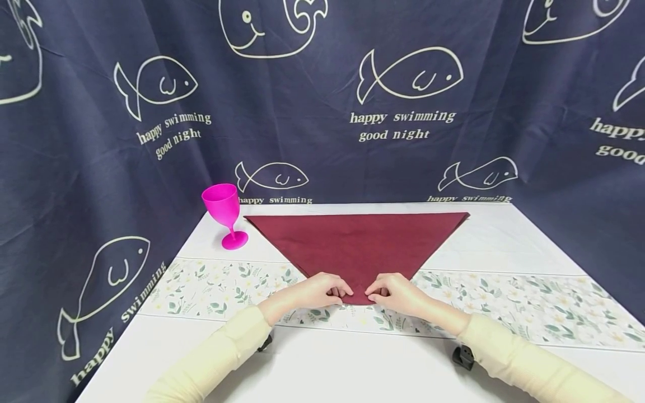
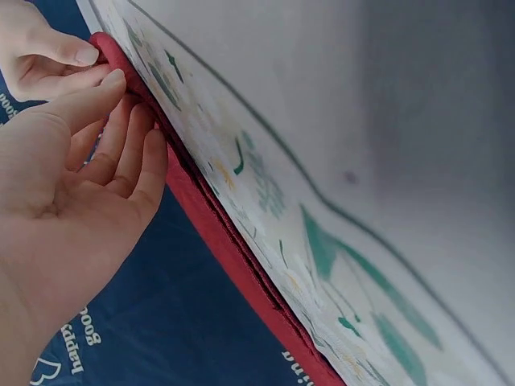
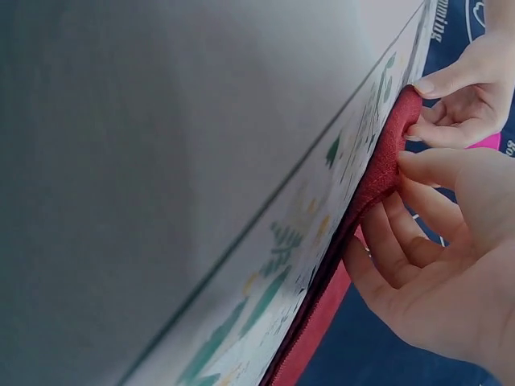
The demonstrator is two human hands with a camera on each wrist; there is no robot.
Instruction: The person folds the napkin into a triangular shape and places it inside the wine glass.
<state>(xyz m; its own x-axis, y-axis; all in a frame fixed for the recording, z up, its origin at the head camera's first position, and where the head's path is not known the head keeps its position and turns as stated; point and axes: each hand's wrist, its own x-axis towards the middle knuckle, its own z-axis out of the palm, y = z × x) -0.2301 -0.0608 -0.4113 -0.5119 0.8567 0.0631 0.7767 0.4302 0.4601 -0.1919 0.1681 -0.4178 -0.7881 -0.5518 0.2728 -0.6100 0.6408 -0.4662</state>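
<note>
A dark red cloth napkin lies on the table with its long straight edge at the back and its sides narrowing toward me. Its near end is a short, blunt folded edge. My left hand pinches that edge at its left part, thumb on the near side. At the right part, my right hand pinches the same edge between thumb and fingers. A small gap separates the two hands. In the right wrist view, the rolled or folded cloth shows between both hands; its layers are stacked along the side edge.
A bright pink goblet stands upright at the back left, beside the napkin's left corner. The white table has a flowered band across it. A dark blue curtain with fish drawings hangs behind and at both sides.
</note>
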